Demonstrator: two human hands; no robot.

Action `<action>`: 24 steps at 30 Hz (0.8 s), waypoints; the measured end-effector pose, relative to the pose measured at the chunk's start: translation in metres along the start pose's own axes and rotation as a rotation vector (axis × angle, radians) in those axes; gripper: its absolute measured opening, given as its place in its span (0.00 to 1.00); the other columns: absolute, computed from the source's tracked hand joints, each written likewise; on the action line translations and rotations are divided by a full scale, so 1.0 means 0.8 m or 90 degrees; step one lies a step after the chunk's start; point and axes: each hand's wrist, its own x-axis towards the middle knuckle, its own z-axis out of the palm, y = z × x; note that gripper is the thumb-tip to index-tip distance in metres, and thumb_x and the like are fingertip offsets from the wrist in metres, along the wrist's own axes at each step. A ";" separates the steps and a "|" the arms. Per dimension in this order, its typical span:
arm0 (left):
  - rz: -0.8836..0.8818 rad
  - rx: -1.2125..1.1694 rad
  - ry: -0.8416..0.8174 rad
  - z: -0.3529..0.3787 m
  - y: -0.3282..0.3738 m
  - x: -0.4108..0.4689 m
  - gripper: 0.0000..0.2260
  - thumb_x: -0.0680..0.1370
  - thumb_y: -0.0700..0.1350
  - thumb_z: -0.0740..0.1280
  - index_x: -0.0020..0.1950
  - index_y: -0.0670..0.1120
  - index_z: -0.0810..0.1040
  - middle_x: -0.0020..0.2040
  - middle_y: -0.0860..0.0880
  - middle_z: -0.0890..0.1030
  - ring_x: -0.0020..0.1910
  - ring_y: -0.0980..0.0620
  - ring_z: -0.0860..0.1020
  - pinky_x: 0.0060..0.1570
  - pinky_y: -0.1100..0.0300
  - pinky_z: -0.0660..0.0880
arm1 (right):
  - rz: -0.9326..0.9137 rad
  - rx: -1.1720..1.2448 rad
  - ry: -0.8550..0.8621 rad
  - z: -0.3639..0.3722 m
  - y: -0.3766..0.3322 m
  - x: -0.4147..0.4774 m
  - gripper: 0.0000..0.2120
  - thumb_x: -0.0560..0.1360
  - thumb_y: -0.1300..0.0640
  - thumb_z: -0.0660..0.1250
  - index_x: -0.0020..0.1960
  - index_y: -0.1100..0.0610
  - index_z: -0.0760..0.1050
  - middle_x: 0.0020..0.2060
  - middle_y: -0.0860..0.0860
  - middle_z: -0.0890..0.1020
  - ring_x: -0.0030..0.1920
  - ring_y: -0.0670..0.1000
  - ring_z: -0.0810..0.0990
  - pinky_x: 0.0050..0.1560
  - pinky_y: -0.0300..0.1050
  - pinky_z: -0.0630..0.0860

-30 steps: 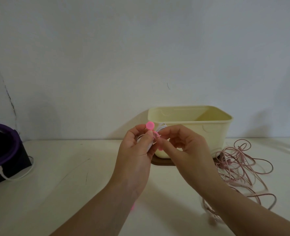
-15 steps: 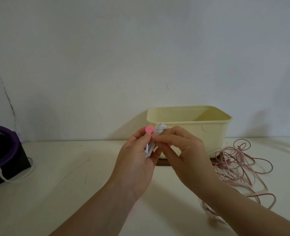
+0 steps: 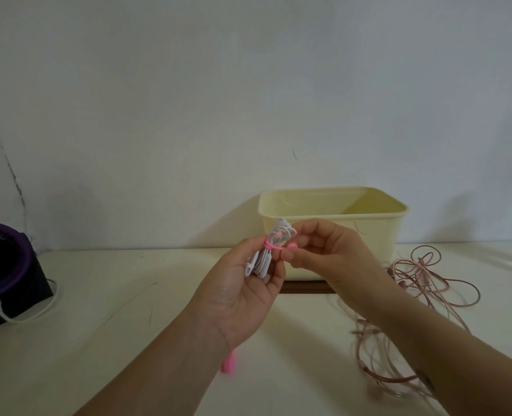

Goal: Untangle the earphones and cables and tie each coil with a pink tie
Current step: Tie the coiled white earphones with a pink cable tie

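Before the tub [image 3: 377,235], left hand [image 3: 242,295] grips coil [image 3: 260,261]; right hand [image 3: 335,259] pinches tie [image 3: 274,247].

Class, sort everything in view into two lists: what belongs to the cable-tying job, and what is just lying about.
Job: left hand, right hand, white earphone coil, pink tie, spare pink tie, pink cable tangle.
Lying about: cream tub, purple-rimmed device.

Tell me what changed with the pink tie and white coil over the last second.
The pink tie now wraps the middle of the white coil; its round end, earlier above the left thumb, is pulled rightward, pinched by the right hand. The left hand keeps gripping the coil. The yellow bin, tangled pink cable and spare tie on the table stayed put.
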 end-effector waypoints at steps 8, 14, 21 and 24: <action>-0.118 0.082 -0.068 -0.004 0.003 0.002 0.09 0.68 0.40 0.67 0.46 0.39 0.77 0.33 0.47 0.75 0.25 0.57 0.74 0.30 0.64 0.76 | -0.019 -0.146 -0.079 -0.010 -0.020 0.000 0.08 0.65 0.54 0.73 0.43 0.54 0.83 0.40 0.54 0.85 0.41 0.52 0.82 0.48 0.42 0.78; -0.051 0.246 -0.035 -0.008 0.001 0.002 0.10 0.73 0.49 0.66 0.44 0.43 0.80 0.35 0.47 0.78 0.35 0.53 0.77 0.38 0.58 0.78 | -0.038 -0.331 -0.028 -0.010 -0.032 -0.001 0.17 0.60 0.39 0.70 0.38 0.52 0.82 0.35 0.48 0.85 0.38 0.51 0.82 0.45 0.47 0.77; 0.145 0.452 -0.107 -0.012 -0.010 -0.001 0.16 0.66 0.52 0.69 0.51 0.49 0.82 0.40 0.53 0.80 0.40 0.58 0.79 0.43 0.63 0.77 | 0.008 -0.321 0.004 -0.016 -0.032 -0.001 0.23 0.57 0.34 0.70 0.36 0.53 0.81 0.33 0.56 0.83 0.33 0.52 0.73 0.37 0.52 0.70; 0.142 0.456 -0.110 -0.013 -0.010 -0.001 0.14 0.65 0.54 0.68 0.47 0.49 0.84 0.36 0.55 0.79 0.35 0.60 0.76 0.39 0.65 0.75 | 0.029 -0.327 -0.027 -0.019 -0.031 0.001 0.21 0.59 0.36 0.71 0.34 0.55 0.79 0.29 0.55 0.75 0.31 0.51 0.67 0.35 0.46 0.62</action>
